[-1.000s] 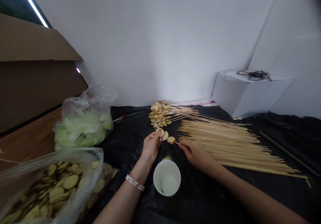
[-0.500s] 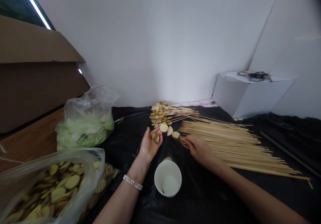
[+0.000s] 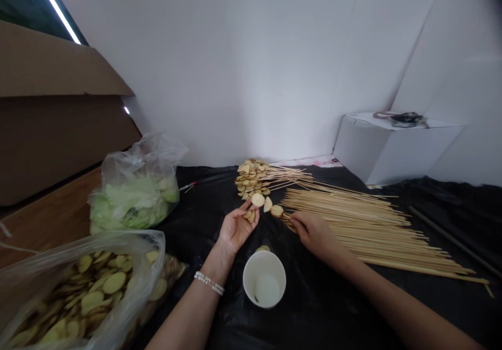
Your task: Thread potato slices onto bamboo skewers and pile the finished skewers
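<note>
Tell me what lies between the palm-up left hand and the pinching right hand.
The head view shows three pale yellow potato slices in a row between the left hand and the right hand.

"What surrounds the scene?"
"White panelled walls (image 3: 235,67) are seen, meeting in a corner."

"And the light?"
"A bright strip light (image 3: 57,7) is mounted high on the left, above brown cardboard (image 3: 50,96)."

"To the right?"
"A white box (image 3: 392,151) is set against the wall, with a dark coiled cord (image 3: 402,119) laid on top."
</note>
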Demonstrator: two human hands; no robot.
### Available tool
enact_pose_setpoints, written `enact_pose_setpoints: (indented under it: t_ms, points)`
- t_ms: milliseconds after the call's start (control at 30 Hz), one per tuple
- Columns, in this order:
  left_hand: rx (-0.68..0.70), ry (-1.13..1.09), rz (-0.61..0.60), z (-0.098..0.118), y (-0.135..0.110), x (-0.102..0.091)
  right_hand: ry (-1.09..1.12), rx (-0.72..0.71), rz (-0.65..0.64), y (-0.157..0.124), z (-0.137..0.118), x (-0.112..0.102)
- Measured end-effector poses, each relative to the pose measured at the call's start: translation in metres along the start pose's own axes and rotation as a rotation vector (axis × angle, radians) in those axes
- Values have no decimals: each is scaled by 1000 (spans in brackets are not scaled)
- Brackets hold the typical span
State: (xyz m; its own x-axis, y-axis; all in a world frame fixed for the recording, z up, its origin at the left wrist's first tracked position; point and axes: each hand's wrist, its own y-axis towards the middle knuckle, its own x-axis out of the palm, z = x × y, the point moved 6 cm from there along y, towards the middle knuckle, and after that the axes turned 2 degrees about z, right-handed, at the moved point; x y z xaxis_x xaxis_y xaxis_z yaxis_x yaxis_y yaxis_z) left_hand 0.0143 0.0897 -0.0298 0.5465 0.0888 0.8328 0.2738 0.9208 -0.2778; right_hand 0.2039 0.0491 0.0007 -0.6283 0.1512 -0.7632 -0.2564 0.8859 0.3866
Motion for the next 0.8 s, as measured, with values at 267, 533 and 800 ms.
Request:
enact_pose_setpoints:
  t_ms: [267,533,800]
  points:
    - [-42,79,32,-9,0,-6,23,43,103,8,11,-24]
    - [-9,194,36,-13,3,-8,-189,128,166,48,54,-70]
    - [-10,200,66,-13,2,-10,-240,77,186,141,44,-29]
